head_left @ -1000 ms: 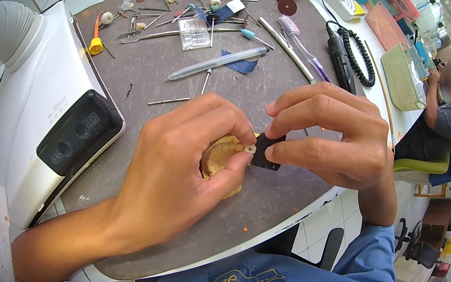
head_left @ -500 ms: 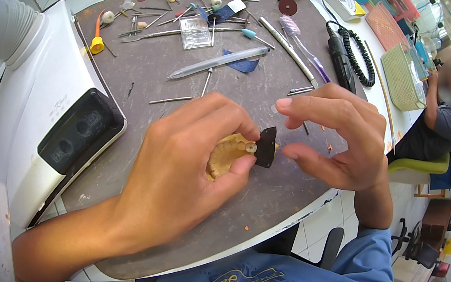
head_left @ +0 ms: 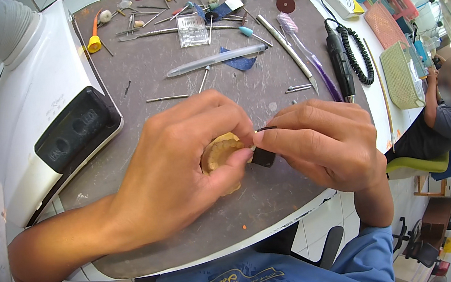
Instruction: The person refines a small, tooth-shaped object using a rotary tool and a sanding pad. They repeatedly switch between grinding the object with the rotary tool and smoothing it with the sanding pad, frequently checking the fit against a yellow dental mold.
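Note:
My left hand (head_left: pixel 187 159) is curled round a yellowish plaster dental cast (head_left: pixel 219 152), a tooth arch showing between thumb and forefinger. At the cast's right side is a small black sheet (head_left: pixel 264 158), like thin paper or film. My right hand (head_left: pixel 326 143) pinches this sheet at its upper edge, its fingertips close to those of my left hand. The fingers hide where sheet and cast meet, and whether a small tooth piece seen there earlier is still between them.
Beyond my hands lie several metal burs and rods, a clear pen-like tube (head_left: pixel 218 59), a small clear case (head_left: pixel 192 30), a toothbrush (head_left: pixel 306 51) and a black handpiece (head_left: pixel 338 58) with coiled cord. A white suction box (head_left: pixel 60 67) borders the left. Another person (head_left: pixel 442 112) sits at right.
My right hand has moved left and its fingers have closed on the black sheet, which now tilts and shows less of its face. My left hand keeps hold of the cast.

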`<state>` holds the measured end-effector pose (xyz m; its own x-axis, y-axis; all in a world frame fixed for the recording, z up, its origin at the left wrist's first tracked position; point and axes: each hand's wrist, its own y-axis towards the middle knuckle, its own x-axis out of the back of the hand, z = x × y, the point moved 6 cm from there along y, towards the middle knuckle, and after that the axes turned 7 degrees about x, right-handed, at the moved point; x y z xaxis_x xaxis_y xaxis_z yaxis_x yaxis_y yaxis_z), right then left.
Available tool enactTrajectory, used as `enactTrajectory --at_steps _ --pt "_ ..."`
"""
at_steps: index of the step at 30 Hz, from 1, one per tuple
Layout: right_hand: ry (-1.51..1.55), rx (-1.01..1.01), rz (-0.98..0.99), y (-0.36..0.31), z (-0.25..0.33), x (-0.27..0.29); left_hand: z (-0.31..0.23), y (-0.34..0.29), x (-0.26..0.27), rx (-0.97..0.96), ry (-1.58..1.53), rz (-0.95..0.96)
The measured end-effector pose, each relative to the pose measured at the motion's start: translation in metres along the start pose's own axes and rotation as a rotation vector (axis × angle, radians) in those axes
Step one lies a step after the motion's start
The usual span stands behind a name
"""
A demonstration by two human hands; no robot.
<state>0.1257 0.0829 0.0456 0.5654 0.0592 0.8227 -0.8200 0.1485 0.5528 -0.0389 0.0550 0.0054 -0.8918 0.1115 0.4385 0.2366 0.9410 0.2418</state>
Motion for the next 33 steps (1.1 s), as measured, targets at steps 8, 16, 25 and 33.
enactTrajectory --at_steps 8,16,25,33 --pt "-0.007 0.049 0.005 -0.0007 0.0012 0.0006 -0.0010 -0.0004 -0.0015 -0.001 0.013 0.002" --pt "-0.007 0.066 0.023 -0.0019 0.0036 0.0024 -0.0026 0.0000 -0.0029 -0.020 0.043 -0.002" --pt "-0.020 0.075 -0.013 -0.0042 0.0066 -0.0001 -0.0022 -0.0010 -0.0022 -0.027 0.055 -0.015" --pt "-0.020 0.057 -0.003 -0.0046 0.0072 0.0002 -0.0019 -0.0004 -0.0018 -0.045 0.053 -0.017"
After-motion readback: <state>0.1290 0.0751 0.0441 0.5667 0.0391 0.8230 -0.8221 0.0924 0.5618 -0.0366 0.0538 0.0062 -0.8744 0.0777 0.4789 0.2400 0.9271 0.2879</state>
